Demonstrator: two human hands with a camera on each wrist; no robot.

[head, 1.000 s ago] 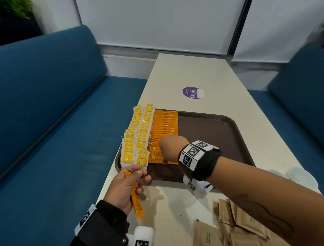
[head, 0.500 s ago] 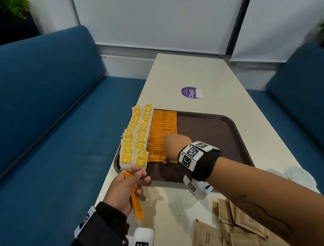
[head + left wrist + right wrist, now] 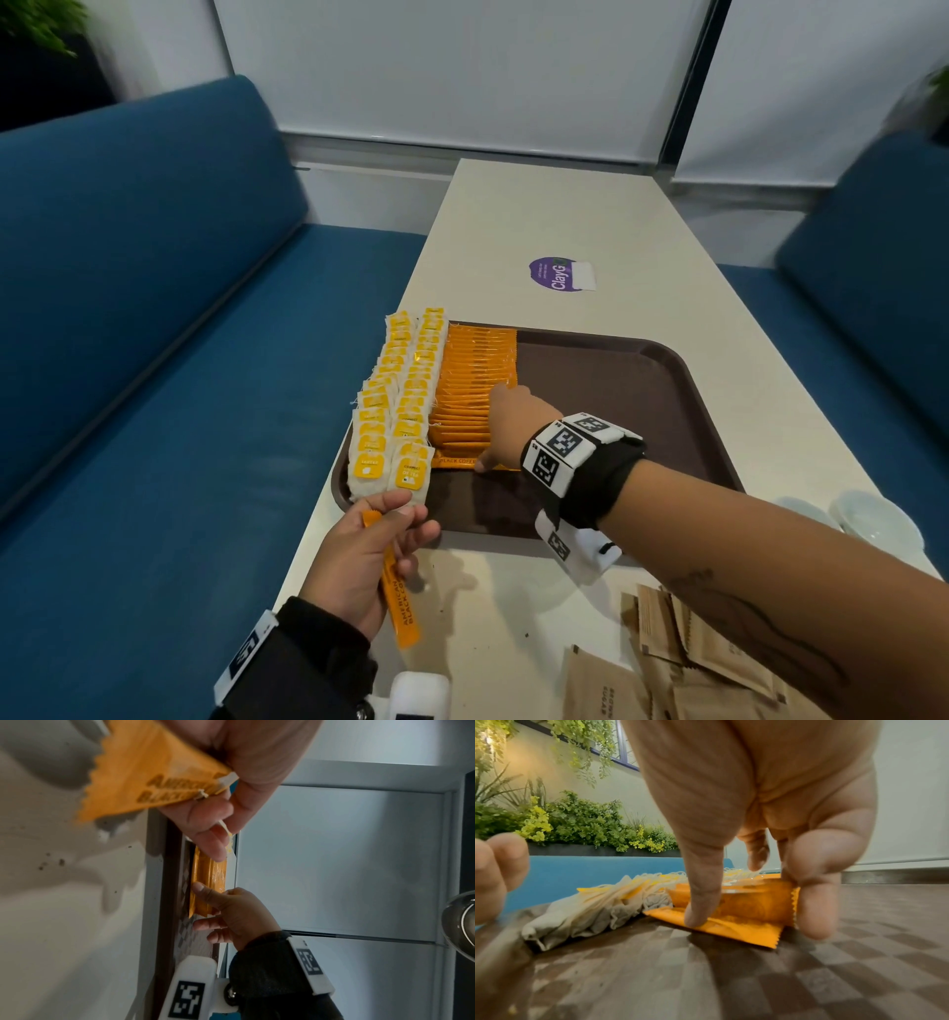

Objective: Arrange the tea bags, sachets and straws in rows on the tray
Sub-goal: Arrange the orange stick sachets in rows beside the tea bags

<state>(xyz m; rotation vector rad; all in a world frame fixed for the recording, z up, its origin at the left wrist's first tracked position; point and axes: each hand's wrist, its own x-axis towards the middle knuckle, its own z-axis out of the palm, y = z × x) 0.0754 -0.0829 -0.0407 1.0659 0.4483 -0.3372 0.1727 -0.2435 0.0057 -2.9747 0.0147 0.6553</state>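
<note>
A brown tray (image 3: 616, 390) carries two rows of yellow-tagged tea bags (image 3: 405, 411) along its left edge and a row of orange sachets (image 3: 472, 380) beside them. My right hand (image 3: 513, 421) rests on the near end of that row. Its thumb presses the front sachet (image 3: 752, 902) flat and its fingers (image 3: 813, 919) stand against the row's right ends. My left hand (image 3: 359, 555) grips one orange stick sachet (image 3: 400, 611) at the tray's near left corner, its fingertips touching the nearest tea bag. No straws are in view.
Brown paper sachets (image 3: 693, 663) lie loose on the white table at the near right. White dishes (image 3: 873, 519) stand by the table's right edge. A purple sticker (image 3: 557, 275) lies beyond the tray. Blue sofas flank the table.
My right hand has shifted slightly along the orange sachet row, with the thumb now on the front sachet. The left hand has stayed put with its sachet.
</note>
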